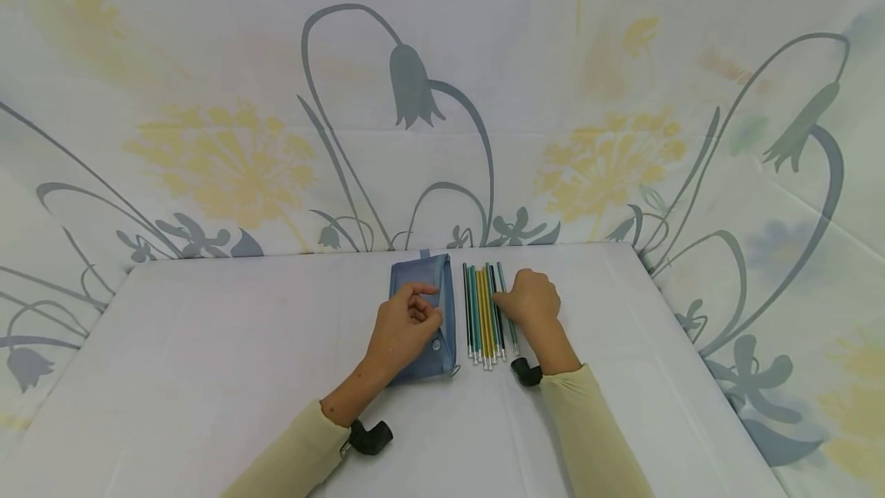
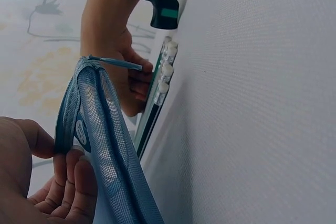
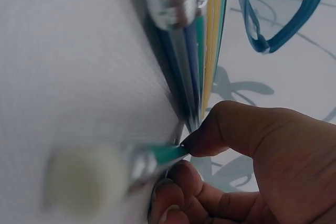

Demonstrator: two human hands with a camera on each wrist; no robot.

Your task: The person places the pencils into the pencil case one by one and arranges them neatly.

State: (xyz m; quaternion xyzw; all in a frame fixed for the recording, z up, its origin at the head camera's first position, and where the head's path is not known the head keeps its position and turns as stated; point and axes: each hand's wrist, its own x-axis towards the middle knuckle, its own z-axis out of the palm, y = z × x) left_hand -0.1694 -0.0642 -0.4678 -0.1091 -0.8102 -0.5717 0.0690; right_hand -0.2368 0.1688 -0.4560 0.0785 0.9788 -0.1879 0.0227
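Observation:
A blue mesh pencil case (image 1: 420, 363) lies on the white table, with a snap button (image 1: 435, 345) on its flap. My left hand (image 1: 406, 329) is over the case. In the left wrist view its thumb and fingertips pinch the edge of the case's flap (image 2: 68, 108). To the right of the case lies a row of pencils (image 1: 484, 321), green, yellow and dark, their white erasers toward me. My right hand (image 1: 534, 300) pinches a green pencil (image 1: 512, 330) at the row's right side. This pencil's white eraser (image 3: 86, 182) looms close and blurred in the right wrist view.
Each wrist wears a black camera mount, the left mount (image 1: 371, 438) near the front and the right mount (image 1: 527, 372) beside the pencils' eraser ends. A flower-printed cloth (image 1: 429, 160) rises behind the table (image 1: 228, 352) and at its sides.

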